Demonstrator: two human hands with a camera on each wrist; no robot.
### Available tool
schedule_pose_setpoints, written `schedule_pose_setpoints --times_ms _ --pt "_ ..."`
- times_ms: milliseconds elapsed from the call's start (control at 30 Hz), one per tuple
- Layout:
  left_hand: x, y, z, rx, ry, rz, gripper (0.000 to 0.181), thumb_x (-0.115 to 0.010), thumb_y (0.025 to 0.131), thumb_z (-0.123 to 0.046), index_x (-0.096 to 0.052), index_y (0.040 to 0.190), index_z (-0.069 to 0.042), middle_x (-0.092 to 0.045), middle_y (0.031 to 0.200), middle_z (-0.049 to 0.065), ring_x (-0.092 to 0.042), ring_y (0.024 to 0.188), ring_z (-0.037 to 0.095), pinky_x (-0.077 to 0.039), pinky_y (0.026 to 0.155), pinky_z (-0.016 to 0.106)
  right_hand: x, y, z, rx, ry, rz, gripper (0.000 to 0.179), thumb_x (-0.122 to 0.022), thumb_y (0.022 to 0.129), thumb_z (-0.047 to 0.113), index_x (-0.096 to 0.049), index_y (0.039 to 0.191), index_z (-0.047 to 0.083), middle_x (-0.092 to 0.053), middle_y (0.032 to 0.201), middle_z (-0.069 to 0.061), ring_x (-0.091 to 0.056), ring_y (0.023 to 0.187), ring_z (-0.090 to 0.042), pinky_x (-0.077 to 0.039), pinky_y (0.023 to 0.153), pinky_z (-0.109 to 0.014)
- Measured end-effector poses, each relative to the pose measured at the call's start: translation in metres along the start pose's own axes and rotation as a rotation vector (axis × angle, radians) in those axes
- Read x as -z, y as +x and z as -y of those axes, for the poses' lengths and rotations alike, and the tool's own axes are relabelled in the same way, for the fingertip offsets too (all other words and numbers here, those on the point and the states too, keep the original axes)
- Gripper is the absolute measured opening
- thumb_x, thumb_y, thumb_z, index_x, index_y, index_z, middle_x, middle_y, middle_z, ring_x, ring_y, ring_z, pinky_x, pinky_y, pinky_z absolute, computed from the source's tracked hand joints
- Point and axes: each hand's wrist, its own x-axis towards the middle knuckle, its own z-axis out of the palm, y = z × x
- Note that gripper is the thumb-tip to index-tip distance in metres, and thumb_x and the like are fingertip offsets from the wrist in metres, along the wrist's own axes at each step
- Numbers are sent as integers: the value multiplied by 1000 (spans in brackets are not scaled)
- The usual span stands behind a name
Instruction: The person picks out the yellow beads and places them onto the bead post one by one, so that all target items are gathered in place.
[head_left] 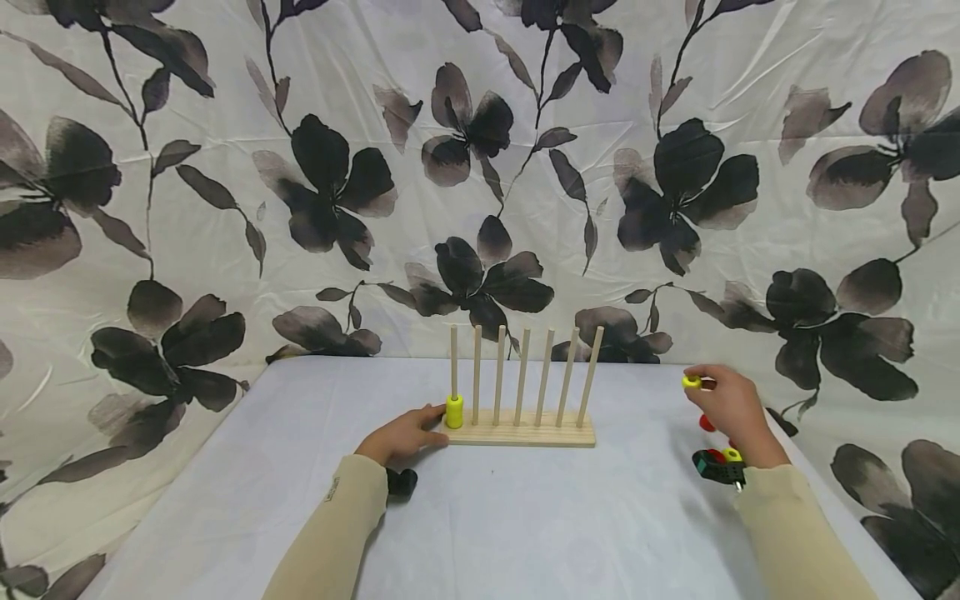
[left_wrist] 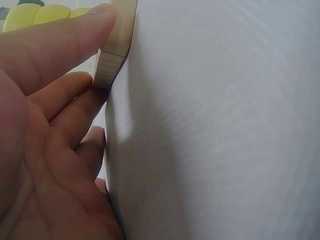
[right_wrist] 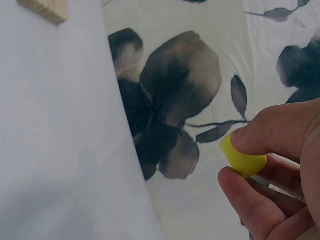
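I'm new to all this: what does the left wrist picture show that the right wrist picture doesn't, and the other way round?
Only left wrist: the left hand touching the end of the wooden board, with several yellow beads in a row partly behind the thumb.
Only right wrist: the right hand pinching a single yellow bead.
Both: part of the wooden board and the white tabletop.

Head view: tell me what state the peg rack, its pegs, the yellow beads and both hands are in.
Peg rack: upright on the table
Leftmost peg: partly filled, top bare
Other six pegs: bare
Stacked yellow beads: on the leftmost peg
Loose yellow bead: pinched, off the rack
Left hand: touching the rack's left end
Right hand: holding the loose bead
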Motion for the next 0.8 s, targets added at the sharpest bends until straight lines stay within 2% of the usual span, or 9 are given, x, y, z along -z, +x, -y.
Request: schedule_pose_setpoints --times_ms 133,367,800 --pt "0 -1 0 -1 -6 2 72 -69 87 -39 -36 151 -26 -25 161 12 -18 149 38 -17 117 63 1 -2 8 28 20 -10 44 -57 94 20 -54 134 3 -47 136 -26 -53 116 -45 -53 91 -54" --pt "1 -2 -1 -51 31 -4 69 -67 89 -37 -37 150 -24 -25 160 14 -19 148 39 -17 117 62 5 -8 25 91 2 -9 42 -54 94 20 -56 133 5 -47 136 -24 -50 124 -48 -53 90 -55" --pt "1 -4 -2 -44 26 -6 69 -67 90 -36 -37 150 -23 -25 160 14 -19 148 38 -17 118 61 15 -14 52 140 2 59 41 -62 93 28 -59 130 11 -48 141 -22 -46 127 -47 -51 91 -58"
